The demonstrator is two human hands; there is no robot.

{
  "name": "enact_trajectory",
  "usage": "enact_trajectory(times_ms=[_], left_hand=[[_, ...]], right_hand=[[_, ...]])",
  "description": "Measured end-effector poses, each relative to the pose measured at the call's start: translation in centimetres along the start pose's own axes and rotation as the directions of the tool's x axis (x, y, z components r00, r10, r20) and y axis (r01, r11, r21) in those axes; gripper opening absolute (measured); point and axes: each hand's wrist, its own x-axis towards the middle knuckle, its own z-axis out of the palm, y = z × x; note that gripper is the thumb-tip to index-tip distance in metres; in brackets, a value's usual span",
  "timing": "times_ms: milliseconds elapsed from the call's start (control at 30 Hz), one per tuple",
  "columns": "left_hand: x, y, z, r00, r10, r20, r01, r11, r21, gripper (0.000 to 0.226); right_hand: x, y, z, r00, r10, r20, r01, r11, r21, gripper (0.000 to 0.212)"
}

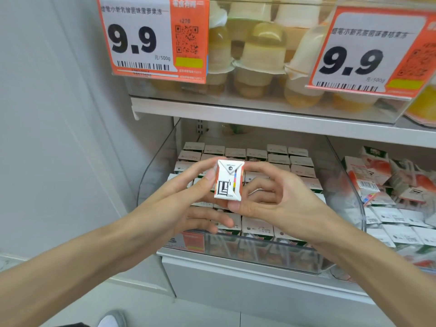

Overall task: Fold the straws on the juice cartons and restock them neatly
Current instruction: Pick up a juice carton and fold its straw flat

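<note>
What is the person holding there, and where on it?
A small white-and-orange juice carton, pinched by its sides between left hand and right hand.

lower shelf (259, 277): clear bin (349, 185) of upright juice cartons (278, 159) in rows; beside it, loose cartons (387, 185) piled untidily.

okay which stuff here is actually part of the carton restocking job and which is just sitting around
Part of the job:
held juice carton
left hand
right hand
neat cartons in the clear bin
jumbled cartons in the next bin

Just there:
jelly cups above
price tags
</note>
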Motion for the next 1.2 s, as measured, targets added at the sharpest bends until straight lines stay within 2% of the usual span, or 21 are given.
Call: enact_trajectory(times_ms=[100, 233, 300, 400, 467, 567, 733, 833, 900, 967, 1100, 1200], left_hand=[[0.2, 0.0, 0.0, 1.0, -0.02, 0.024, 0.019, 1.0, 0.009, 0.041], [-0.2, -0.3, -0.5, 0.998, -0.012, 0.061, 0.003, 0.99, 0.143, 0.069], [-0.3, -0.3, -0.5, 0.999, 0.009, 0.051, -0.021, 0.968, 0.249, 0.064], [0.1, -0.6, -0.7, 0.988, 0.139, -0.069, -0.098, 0.904, 0.417, 0.059], [0.3, -0.5, -0.6, 0.969, 0.226, -0.099, -0.151, 0.862, 0.484, 0.056], [0.3, -0.7, -0.5, 0.96, 0.273, -0.055, -0.214, 0.852, 0.478, 0.055], [0.2, -1.2, -0.4, 0.95, 0.31, -0.037, -0.275, 0.887, 0.372, 0.071], [0.1, -1.1, -0.2, 0.951, 0.295, 0.092, -0.303, 0.828, 0.473, 0.08], [0.1, -1.3, -0.1, 0.948, 0.296, 0.12, -0.311, 0.77, 0.557, 0.091], [0.4, -1.6, -0.1, 0.942, 0.323, 0.094, -0.314, 0.742, 0.593, 0.091], [0.5, -1.5, -0.5, 0.936, 0.348, 0.047, -0.312, 0.764, 0.565, 0.082], [0.5, -1.4, -0.5, 0.928, 0.37, 0.034, -0.33, 0.777, 0.537, 0.076]], right_hand=[[0.2, 0.2, -0.1, 0.998, -0.052, -0.041, 0.048, 0.995, -0.092, 0.076], [0.3, 0.4, -0.2, 0.994, -0.097, -0.051, 0.097, 0.995, 0.0, 0.071], [0.3, 0.6, 0.0, 0.994, -0.1, -0.044, 0.101, 0.995, 0.007, 0.062], [0.1, 0.7, 0.3, 0.997, -0.072, -0.033, 0.073, 0.997, 0.016, 0.052], [0.0, 0.6, 0.5, 0.997, -0.069, -0.037, 0.069, 0.998, -0.003, 0.049], [0.2, 0.6, 0.6, 0.997, -0.055, -0.058, 0.055, 0.998, 0.0, 0.056], [0.2, 0.5, 0.9, 0.998, 0.015, -0.053, -0.007, 0.989, 0.146, 0.062], [-0.1, -0.1, 0.8, 0.995, 0.048, -0.091, -0.027, 0.975, 0.221, 0.054], [-0.2, -0.2, 0.9, 0.995, 0.068, -0.066, -0.051, 0.97, 0.239, 0.051], [-0.3, -0.4, 1.1, 0.997, 0.072, -0.019, -0.065, 0.966, 0.25, 0.049], [-0.3, -0.7, 1.0, 0.996, 0.073, 0.05, -0.084, 0.96, 0.265, 0.054], [0.0, -0.6, 0.7, 0.997, 0.067, 0.05, -0.075, 0.98, 0.184, 0.053]])
